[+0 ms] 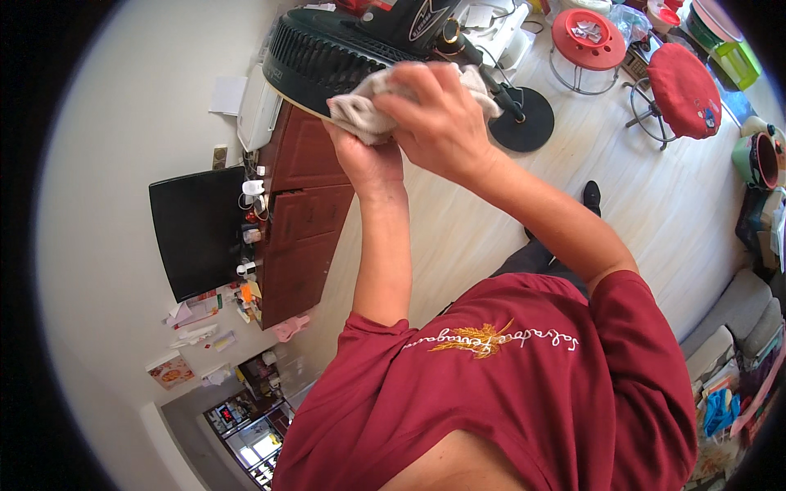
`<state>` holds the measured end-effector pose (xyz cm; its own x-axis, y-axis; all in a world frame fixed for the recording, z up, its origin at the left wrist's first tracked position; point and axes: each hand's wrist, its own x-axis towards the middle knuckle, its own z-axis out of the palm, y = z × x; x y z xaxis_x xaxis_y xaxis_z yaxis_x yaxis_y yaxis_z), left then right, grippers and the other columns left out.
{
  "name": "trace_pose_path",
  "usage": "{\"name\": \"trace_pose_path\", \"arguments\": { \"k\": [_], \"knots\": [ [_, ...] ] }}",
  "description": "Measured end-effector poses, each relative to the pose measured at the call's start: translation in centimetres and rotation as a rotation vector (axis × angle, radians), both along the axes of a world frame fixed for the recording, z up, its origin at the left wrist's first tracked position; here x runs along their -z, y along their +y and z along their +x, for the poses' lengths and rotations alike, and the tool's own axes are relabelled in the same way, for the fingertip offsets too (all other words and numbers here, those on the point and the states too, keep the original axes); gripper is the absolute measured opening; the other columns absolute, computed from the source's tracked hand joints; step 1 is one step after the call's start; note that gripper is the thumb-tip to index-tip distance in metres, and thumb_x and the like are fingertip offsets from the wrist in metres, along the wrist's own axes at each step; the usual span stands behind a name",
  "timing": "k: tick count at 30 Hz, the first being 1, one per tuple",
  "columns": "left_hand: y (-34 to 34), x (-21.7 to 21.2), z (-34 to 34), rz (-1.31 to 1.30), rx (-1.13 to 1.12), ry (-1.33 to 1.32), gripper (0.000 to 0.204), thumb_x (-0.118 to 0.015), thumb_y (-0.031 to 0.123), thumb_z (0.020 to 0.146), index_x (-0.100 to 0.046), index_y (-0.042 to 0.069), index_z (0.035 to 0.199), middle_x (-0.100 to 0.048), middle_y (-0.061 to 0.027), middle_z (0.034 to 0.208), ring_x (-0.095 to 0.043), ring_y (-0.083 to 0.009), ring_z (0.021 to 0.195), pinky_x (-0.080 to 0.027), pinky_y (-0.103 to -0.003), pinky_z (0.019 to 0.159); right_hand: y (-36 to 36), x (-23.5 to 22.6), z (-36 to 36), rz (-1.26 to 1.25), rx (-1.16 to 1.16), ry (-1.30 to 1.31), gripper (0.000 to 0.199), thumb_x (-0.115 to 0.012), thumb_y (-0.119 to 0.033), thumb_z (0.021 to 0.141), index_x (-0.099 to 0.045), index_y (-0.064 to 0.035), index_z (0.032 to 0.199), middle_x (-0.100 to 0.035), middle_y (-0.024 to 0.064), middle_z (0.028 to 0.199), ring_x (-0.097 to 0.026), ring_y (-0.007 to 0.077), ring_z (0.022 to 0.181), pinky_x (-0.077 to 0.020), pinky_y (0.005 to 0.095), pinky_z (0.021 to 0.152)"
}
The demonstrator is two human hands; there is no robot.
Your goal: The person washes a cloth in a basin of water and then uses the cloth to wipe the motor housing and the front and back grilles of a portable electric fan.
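A dark standing fan (327,57) fills the top of the view, with its slatted round head turned sideways and a pale rim along its lower edge. My right hand (442,119) is closed on a crumpled whitish cloth (364,110), which lies against the lower part of the fan head. Beneath the cloth, my left hand (368,168) is raised with its palm side against it, close to the rim. The cloth and the fan hide my left fingers. To the right, the fan's pole runs down to a round black base (524,120) on the floor.
A dark red cabinet (307,237) and a black screen (199,233) stand along the left wall. Two stools, a red-topped one (585,39) holding papers and a red-covered one (685,90), are at the upper right. A grey sofa (729,319) borders the right side.
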<state>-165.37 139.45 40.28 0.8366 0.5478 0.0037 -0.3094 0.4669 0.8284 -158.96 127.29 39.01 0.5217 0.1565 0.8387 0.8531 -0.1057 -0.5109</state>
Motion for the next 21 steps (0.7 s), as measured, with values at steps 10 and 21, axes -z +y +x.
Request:
{"name": "trace_pose_path", "arguments": {
  "k": [10, 21],
  "knots": [
    [-2.2, -1.8, 0.8, 0.283, -0.083, -0.073, 0.057, -0.047, 0.034, 0.101, -0.025, 0.012, 0.148, -0.039, -0.0042, 0.145, -0.041, -0.0191, 0.129, -0.032, -0.039, 0.109, -2.3, 1.5, 1.1, 0.247, 0.070, 0.510, 0.030, -0.070, -0.004, 0.067, -0.068, -0.0132, 0.095, -0.061, 0.0066, 0.100, -0.061, 0.0268, 0.092, -0.0518, 0.0363, 0.075],
    [-0.9, -0.8, -0.9, 0.207, -0.090, -0.045, 0.051, -0.045, 0.039, 0.101, -0.031, 0.013, 0.142, -0.044, -0.0042, 0.136, -0.047, -0.0205, 0.121, -0.038, -0.039, 0.104, -0.5, -0.1, -2.1, 0.070, 0.017, 0.337, 0.034, -0.078, -0.012, 0.063, -0.069, -0.0168, 0.095, -0.061, 0.0067, 0.100, -0.062, 0.0289, 0.092, -0.0530, 0.0358, 0.076]
  ]
}}
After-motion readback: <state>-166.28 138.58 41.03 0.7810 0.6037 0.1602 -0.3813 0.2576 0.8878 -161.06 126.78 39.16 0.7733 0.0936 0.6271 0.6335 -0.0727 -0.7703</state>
